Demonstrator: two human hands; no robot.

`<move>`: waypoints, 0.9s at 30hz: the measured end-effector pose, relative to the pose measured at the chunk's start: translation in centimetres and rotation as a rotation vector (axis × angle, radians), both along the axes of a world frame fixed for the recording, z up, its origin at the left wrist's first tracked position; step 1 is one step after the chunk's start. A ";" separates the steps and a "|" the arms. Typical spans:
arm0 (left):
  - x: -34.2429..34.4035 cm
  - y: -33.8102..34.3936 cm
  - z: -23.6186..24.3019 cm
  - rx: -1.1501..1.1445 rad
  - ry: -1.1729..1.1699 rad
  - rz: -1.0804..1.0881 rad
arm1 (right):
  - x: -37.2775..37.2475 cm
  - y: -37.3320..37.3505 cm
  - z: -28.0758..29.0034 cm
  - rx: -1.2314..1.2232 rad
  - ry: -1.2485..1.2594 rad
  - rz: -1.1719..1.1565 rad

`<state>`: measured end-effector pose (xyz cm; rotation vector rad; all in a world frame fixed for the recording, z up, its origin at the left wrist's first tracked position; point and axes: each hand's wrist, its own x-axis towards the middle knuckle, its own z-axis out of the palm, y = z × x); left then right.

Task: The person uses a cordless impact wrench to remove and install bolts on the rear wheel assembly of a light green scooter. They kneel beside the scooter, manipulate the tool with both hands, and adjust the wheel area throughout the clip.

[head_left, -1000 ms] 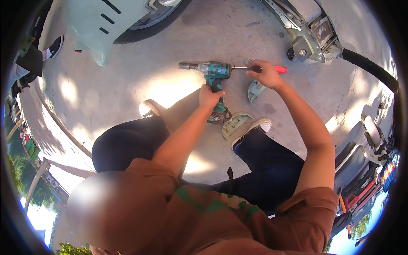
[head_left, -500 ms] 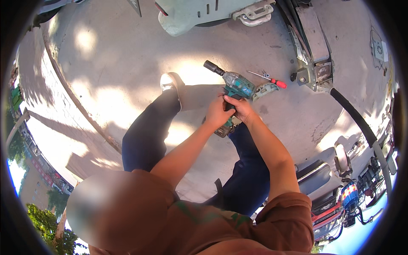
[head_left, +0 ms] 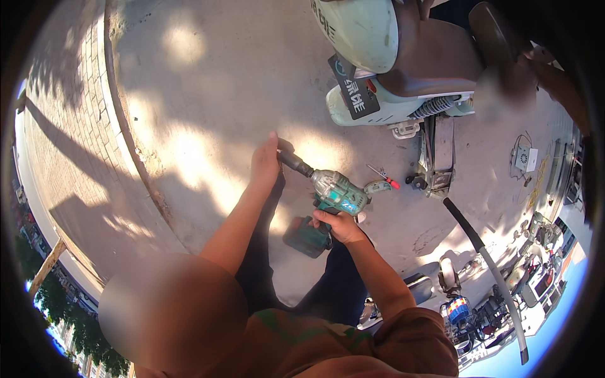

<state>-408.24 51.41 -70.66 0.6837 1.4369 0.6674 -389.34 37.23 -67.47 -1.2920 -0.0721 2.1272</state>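
Right hand (head_left: 341, 225) is gripping the drill (head_left: 343, 193) by its handle, thumb side up near the body. Drill is hanging over the floor (head_left: 246, 94), ahead of the person's legs. Its long axis is running from upper left, at the socket (head_left: 294, 162), to lower right. Left hand (head_left: 265, 165) is sitting nearer the socket end, just left of it; can't tell whether its fingers are closing on it. Screwdriver (head_left: 393, 183) is lying beyond the drill's rear end, to the right.
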 end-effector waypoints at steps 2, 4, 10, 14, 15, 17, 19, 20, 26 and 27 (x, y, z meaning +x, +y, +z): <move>-1.7 2.6 1.9 0.102 0.099 -0.045 | -2.8 3.2 3.4 0.070 -0.015 0.032; -2.9 5.7 5.3 0.011 -0.017 -0.031 | -5.3 6.6 6.6 0.057 0.010 0.081; -6.1 15.8 11.5 -0.133 -0.146 -0.058 | -15.0 14.2 10.4 0.743 -0.673 0.370; -7.6 21.7 11.8 -0.122 -0.207 -0.119 | -18.5 18.4 8.7 0.348 -0.015 -0.072; -7.5 23.2 12.4 -0.118 -0.202 -0.128 | -19.2 19.8 8.5 0.165 0.227 -0.301; -7.4 26.0 13.2 -0.115 -0.180 -0.151 | -19.6 22.9 8.7 -0.017 0.380 -0.477; -7.1 29.4 13.6 -0.093 -0.133 -0.228 | -19.6 26.8 8.7 0.233 0.092 -0.373; -6.7 31.0 13.7 -0.092 -0.105 -0.262 | -19.7 28.1 8.7 0.308 -0.042 -0.338; -5.0 42.0 13.2 -0.173 -0.037 -0.413 | -20.5 38.8 6.4 0.298 -0.125 -0.401; -4.5 43.4 13.0 -0.174 -0.048 -0.440 | -20.4 41.1 6.4 0.218 -0.018 -0.509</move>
